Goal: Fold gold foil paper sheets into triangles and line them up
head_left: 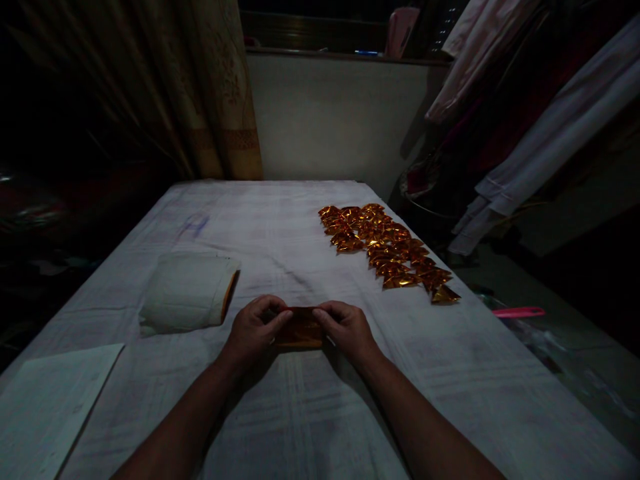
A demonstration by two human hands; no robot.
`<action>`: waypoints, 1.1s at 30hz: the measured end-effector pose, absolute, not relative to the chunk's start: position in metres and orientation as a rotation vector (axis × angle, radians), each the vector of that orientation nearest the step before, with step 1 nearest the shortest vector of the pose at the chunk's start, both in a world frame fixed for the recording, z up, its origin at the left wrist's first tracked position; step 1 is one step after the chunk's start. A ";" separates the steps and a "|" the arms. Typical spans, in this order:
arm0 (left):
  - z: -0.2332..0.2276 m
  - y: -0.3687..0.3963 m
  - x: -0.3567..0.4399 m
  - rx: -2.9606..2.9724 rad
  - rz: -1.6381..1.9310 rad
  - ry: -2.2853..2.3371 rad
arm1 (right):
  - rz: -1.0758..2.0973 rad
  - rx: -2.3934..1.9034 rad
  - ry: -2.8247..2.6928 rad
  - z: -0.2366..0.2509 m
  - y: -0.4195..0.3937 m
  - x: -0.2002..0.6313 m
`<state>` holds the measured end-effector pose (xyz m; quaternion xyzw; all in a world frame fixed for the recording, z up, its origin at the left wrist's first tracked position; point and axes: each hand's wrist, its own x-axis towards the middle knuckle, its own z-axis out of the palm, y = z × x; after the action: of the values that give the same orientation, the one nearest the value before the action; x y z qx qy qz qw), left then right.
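Observation:
Between my two hands, low over the cloth-covered table, is a dark gold foil sheet (pixel 300 328). My left hand (pixel 257 325) pinches its upper left corner between thumb and fingers. At the upper right corner, my right hand (pixel 349 327) has its thumb laid over the edge and fingers behind. To the left of my hands lies a pale paper packet (pixel 185 293) with an orange-gold edge showing on its right side. Several folded gold foil pieces (pixel 390 247), shiny and pointed, lie grouped toward the right edge of the table.
The table (pixel 265 227) bears a pale checked cloth. A white sheet (pixel 55 407) lies at its near left corner. A patterned curtain (pixel 210 87) hangs at the back left, and clothes (pixel 560 133) hang on the right. Off the right edge is a pink handle (pixel 519 312).

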<state>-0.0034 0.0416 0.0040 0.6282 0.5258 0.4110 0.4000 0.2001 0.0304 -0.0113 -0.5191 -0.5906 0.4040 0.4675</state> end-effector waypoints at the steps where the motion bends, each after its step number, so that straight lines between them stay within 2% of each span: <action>1: 0.004 0.042 -0.003 1.605 1.035 1.324 | 0.968 -1.265 -1.470 -0.011 0.030 0.201; 11: 0.004 0.043 -0.009 1.731 0.934 1.339 | 0.857 -1.256 -1.535 -0.011 0.030 0.201; 21: 0.002 0.042 -0.002 1.499 1.039 1.334 | 0.848 -1.236 -1.569 -0.011 0.030 0.201; 33: 0.005 0.042 -0.007 1.856 0.924 1.464 | 0.755 -1.313 -1.638 -0.012 0.029 0.201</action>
<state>-0.0065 0.0419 0.0050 0.6982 0.5506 0.3477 0.2974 0.2008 0.0294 -0.0115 -0.5285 -0.6594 0.3038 0.4399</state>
